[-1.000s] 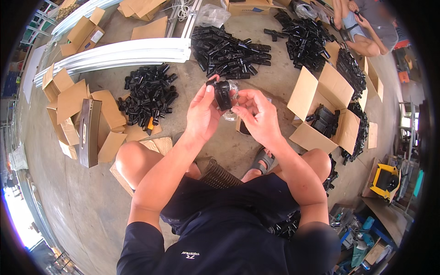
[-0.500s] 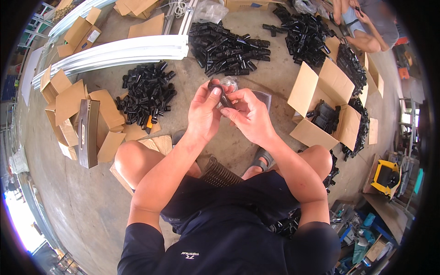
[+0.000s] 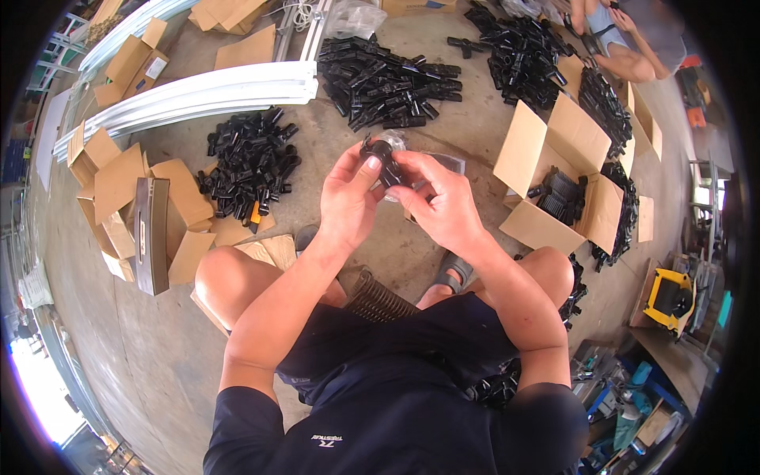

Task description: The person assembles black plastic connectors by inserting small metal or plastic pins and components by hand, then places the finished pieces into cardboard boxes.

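Observation:
Between my two hands is a small black plastic pipe fitting [image 3: 385,162], held up in front of my knees. My left hand [image 3: 349,190] is closed on its left side, thumb lying across it. My right hand [image 3: 438,196] grips its right end with thumb and fingers. Part of the fitting is hidden behind my fingers. Just behind it lies a clear plastic bag [image 3: 393,139] on the floor. A pile of similar black fittings [image 3: 252,162] lies left of my hands, and another pile [image 3: 384,83] is straight ahead.
An open cardboard box [image 3: 526,154] with stacked black parts stands at right. Farther right are more black piles and a yellow-framed item [image 3: 670,299]. White metal rails [image 3: 229,85] lie at far left, above torn cardboard [image 3: 119,186]. Another person [image 3: 625,47] sits at far right.
The fitting has been turned in my hands and now shows its wider face. My right hand has shifted slightly right, and the whole view has moved a little.

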Demonstrator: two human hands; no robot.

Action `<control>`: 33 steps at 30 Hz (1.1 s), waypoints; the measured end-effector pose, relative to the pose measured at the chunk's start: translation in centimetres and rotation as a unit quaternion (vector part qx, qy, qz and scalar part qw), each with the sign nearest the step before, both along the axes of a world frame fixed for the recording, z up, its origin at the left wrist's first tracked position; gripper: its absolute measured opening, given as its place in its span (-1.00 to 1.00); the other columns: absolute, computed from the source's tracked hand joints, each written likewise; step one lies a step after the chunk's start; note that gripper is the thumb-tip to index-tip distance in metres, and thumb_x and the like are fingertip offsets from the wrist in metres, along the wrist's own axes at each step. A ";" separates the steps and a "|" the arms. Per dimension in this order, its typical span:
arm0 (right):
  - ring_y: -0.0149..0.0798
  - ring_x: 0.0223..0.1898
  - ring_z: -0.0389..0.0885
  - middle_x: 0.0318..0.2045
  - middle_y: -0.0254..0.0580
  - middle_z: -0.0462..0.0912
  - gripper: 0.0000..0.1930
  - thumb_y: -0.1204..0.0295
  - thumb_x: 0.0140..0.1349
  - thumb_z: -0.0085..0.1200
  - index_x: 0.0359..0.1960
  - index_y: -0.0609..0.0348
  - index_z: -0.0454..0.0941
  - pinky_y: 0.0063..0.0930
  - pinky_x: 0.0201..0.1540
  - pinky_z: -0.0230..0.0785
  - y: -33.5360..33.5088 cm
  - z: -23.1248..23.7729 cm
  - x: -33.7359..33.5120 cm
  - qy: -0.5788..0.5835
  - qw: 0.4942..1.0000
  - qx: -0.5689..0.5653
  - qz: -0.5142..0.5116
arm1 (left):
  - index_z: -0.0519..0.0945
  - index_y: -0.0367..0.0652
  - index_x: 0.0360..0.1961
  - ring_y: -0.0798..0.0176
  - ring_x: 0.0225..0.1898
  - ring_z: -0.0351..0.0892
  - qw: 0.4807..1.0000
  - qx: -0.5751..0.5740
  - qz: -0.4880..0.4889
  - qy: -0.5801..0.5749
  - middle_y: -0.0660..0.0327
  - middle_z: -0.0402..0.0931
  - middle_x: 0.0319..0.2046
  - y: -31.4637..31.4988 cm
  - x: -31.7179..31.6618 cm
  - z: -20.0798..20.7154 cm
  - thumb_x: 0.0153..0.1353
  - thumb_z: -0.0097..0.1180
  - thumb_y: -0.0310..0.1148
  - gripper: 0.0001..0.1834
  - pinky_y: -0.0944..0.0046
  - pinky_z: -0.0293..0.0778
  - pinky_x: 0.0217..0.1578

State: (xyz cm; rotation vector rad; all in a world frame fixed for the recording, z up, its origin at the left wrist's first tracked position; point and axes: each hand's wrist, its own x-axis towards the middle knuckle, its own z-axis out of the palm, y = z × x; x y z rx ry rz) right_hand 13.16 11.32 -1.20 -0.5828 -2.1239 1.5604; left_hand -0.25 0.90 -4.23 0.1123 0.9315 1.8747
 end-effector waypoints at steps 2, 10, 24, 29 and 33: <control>-0.27 -0.06 0.76 0.01 -0.01 0.72 -0.51 0.61 0.28 0.25 0.25 0.24 0.48 -0.45 -0.16 0.64 -0.3 -0.2 0.0 -0.011 1.000 -0.013 -0.004 | 0.53 -0.15 0.16 0.29 0.04 0.61 1.000 -0.005 -0.001 0.003 0.27 0.61 0.01 -0.1 0.1 -0.3 0.42 0.18 -0.41 -0.68 0.13 0.56 0.10; -0.23 -0.03 0.74 0.02 -0.03 0.70 -0.49 0.60 0.21 0.34 0.22 0.23 0.53 -0.43 -0.11 0.62 0.0 -0.2 0.0 0.049 0.994 0.030 -0.092 | 0.60 -0.21 0.07 0.29 0.01 0.63 0.999 0.030 -0.022 0.029 0.22 0.65 -0.01 0.2 -0.1 0.0 0.40 0.18 -0.48 -0.75 0.20 0.57 0.08; -0.20 -0.06 0.76 0.01 -0.06 0.70 -0.43 0.66 0.20 0.33 0.27 0.22 0.49 -0.37 0.03 0.62 -0.7 -1.2 -0.3 0.113 0.990 0.027 -0.079 | 0.60 -0.30 0.16 0.30 0.02 0.63 0.988 0.051 -0.101 0.110 0.16 0.66 -0.01 -0.4 -1.2 0.5 0.29 0.25 -0.63 -0.60 0.23 0.55 0.12; -0.22 -0.06 0.76 0.01 -0.07 0.70 -0.40 0.68 0.18 0.33 0.30 0.21 0.47 -0.40 0.00 0.61 -0.7 -1.3 -0.1 0.100 0.989 0.079 -0.074 | 0.61 -0.33 0.16 0.32 0.01 0.62 0.982 0.038 -0.118 0.144 0.16 0.67 -0.03 -0.5 -1.4 1.7 0.25 0.28 -0.65 -0.57 0.25 0.58 0.08; -0.25 -0.09 0.76 -0.02 -0.09 0.70 -0.38 0.68 0.16 0.35 0.30 0.22 0.47 -0.42 -0.06 0.61 -0.4 -1.4 0.1 0.072 0.989 0.118 -0.059 | 0.61 -0.34 0.15 0.33 -0.04 0.65 0.976 0.007 -0.126 0.177 0.18 0.68 -0.07 -0.8 -1.7 2.0 0.24 0.29 -0.65 -0.58 0.29 0.59 0.04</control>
